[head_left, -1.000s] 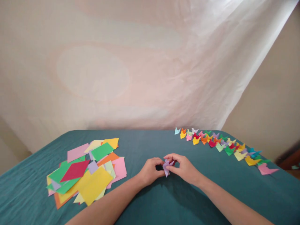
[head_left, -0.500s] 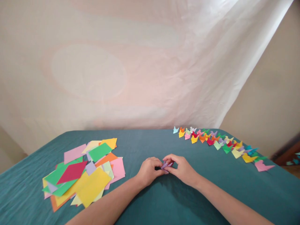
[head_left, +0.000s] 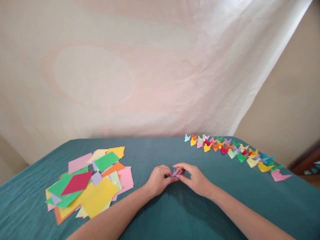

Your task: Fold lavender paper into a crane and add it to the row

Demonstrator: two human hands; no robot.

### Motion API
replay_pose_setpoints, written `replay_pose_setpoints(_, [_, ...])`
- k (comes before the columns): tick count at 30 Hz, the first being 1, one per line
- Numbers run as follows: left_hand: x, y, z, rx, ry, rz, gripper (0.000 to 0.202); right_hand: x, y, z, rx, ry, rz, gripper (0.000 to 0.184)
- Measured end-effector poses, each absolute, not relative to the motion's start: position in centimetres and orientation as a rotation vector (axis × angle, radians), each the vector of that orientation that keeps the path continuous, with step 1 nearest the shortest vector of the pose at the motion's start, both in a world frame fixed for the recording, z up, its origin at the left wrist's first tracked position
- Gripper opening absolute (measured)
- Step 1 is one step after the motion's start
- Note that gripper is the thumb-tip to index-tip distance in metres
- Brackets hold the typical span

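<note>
Between my two hands is a small folded piece of purple origami paper, partly covered by fingers. My left hand pinches its left side between thumb and fingertips. From the right, my right hand grips the other side, thumb below and index finger above. Both hands are just over the teal tablecloth, close to the middle of the table. The finer folds of the paper are too small and hidden to make out.
To the left lies a loose pile of coloured paper sheets, overlapping each other. Several folded paper birds stand in rows along the right edge, a pink paper bird nearest. A pale cloth hangs behind the table.
The purple paper has turned slightly and shows lower and flatter between my fingers. My fingers have shifted their hold a little; pile and birds lie as before.
</note>
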State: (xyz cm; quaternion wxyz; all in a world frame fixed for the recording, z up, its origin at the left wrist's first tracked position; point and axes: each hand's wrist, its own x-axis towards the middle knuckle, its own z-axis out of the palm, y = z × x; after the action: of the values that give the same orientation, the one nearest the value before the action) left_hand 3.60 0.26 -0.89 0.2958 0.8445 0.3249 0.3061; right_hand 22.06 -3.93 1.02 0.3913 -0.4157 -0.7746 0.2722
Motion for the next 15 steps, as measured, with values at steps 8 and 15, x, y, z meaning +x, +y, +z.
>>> replay_pose_setpoints(8, [3.6, 0.6, -1.6, 2.22, 0.888, 0.802, 0.024, 22.7, -3.5, 0.2, -1.117, -2.039, 0.521, 0.027])
replay_pose_setpoints(15, [3.4, 0.3, -1.6, 2.281, 0.949, 0.942, 0.042, 23.4, -2.7, -1.1, -1.235, -2.078, 0.522, 0.03])
